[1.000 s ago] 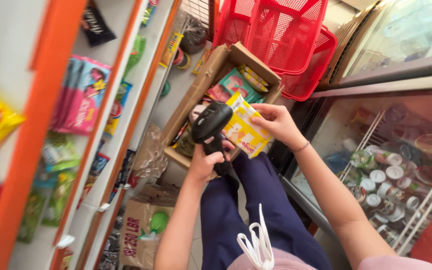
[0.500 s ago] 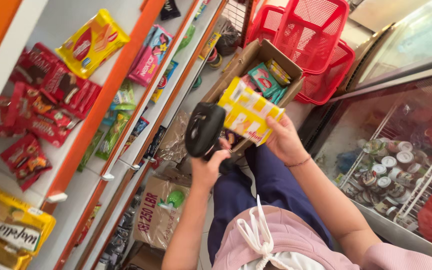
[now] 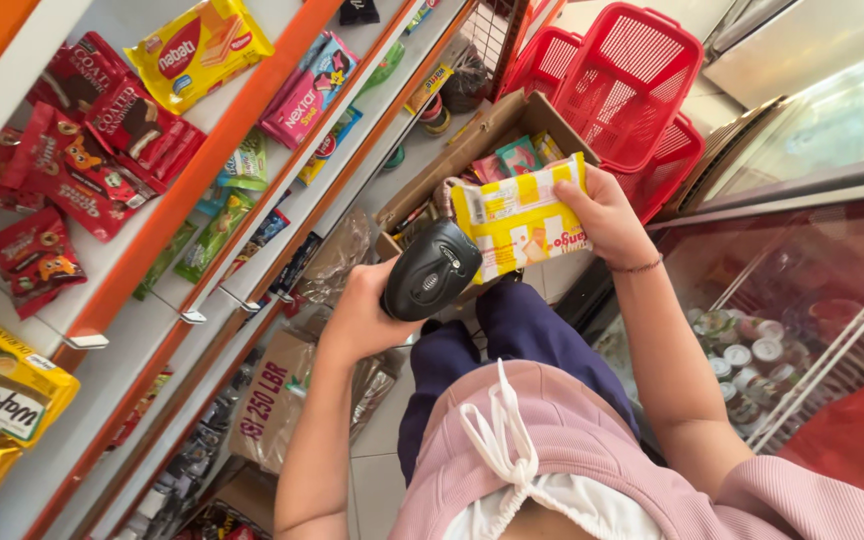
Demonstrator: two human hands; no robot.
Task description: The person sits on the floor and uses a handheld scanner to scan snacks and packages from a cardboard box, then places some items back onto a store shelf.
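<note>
Above the person's lap, the left hand is clenching a black barcode scanner, while the right hand is grasping a yellow snack packet just beside it, over the open cardboard box and red baskets beyond

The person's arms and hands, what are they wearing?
Both arms are bare, with no sleeves showing. The right hand has a thin dark band round its wrist. The left hand wears no ring, watch or glove that shows.
</note>
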